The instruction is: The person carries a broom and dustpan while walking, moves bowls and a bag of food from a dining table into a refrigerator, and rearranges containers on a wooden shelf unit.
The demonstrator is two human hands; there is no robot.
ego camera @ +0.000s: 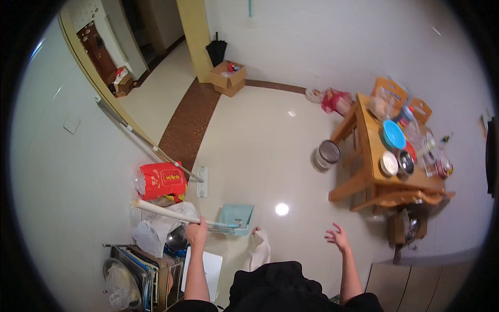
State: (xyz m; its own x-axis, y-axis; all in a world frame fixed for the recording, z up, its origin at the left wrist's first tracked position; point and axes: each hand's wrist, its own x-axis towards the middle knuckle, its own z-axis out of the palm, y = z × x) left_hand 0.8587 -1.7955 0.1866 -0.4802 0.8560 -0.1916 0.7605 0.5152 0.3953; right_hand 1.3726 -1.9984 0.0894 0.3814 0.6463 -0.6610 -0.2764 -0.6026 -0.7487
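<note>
My left hand [197, 233] is closed around long pale handles [165, 210] that slant across the view. Their thick ends point left, over the bags by the wall. Toward the right they run to a light blue plastic dustpan [236, 214] at floor level. A blue part lies across the dustpan; whether it belongs to a broom is hard to tell. Over the tiles on the right, my right hand [338, 237] is empty, its fingers spread. My leg in a cream trouser [259, 249] shows just right of the dustpan.
A flat mop [202, 183] leans on the left wall beside a red bag [163, 180]. Below are white plastic bags [150, 236] and a metal rack [171, 273]. On the right, a wooden table [368, 132] carries bowls; a bucket-like bin [326, 154] stands beside it. A cardboard box [228, 78] sits near the doorway.
</note>
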